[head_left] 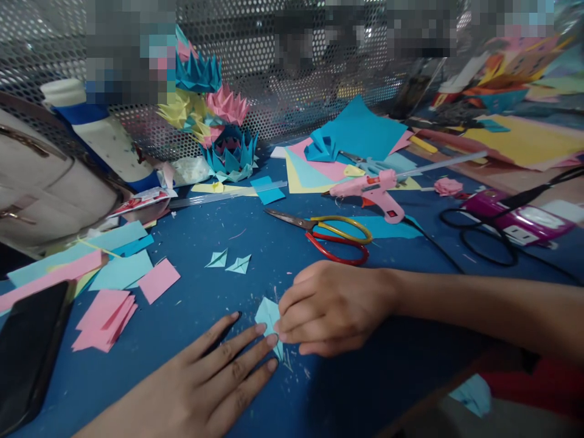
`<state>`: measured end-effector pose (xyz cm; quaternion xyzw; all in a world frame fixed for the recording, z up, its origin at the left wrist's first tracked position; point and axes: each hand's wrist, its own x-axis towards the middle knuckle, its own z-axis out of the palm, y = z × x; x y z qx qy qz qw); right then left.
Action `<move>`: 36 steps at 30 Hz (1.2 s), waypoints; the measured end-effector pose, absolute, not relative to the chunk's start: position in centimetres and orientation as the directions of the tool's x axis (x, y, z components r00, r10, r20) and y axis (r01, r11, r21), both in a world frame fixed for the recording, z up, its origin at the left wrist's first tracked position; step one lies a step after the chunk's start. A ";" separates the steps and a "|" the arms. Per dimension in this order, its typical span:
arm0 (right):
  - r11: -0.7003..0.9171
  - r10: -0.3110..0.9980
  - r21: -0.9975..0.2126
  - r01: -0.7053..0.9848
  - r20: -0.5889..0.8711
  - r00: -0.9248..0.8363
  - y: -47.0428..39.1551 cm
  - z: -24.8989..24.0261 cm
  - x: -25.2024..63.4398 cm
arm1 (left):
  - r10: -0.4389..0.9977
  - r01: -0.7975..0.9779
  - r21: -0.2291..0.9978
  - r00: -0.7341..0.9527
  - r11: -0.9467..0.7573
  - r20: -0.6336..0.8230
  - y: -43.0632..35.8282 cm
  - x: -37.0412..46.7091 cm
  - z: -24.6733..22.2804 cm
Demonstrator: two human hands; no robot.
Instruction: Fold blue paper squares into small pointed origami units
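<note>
A small light blue paper piece (268, 313), partly folded, lies on the blue table (205, 225) near the front. My left hand (219, 377) is flat with its fingers spread, and its fingertips press on the paper's lower left. From the right, my right hand (335, 307) has its fingers curled together at the paper's right edge, pinching or pressing it; the fingertips hide that edge. Two small folded light blue pieces (216, 258) (239, 264) sit beyond my hands.
Scissors (314, 225) and a pink glue gun (378, 191) with a cord lie beyond my right hand. Pink squares (107, 319) and a black phone (34, 347) are at left. A bottle (104, 131), paper flowers (230, 152) and a purple box (515, 219) stand farther back.
</note>
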<state>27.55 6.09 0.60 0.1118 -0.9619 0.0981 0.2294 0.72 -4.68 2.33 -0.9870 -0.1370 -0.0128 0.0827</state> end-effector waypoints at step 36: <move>0.693 0.454 -0.656 0.299 0.075 -0.888 4.7 1.0 26.1 | 0.370 0.371 0.001 0.927 -0.929 0.067 -5.1 1.1 2.5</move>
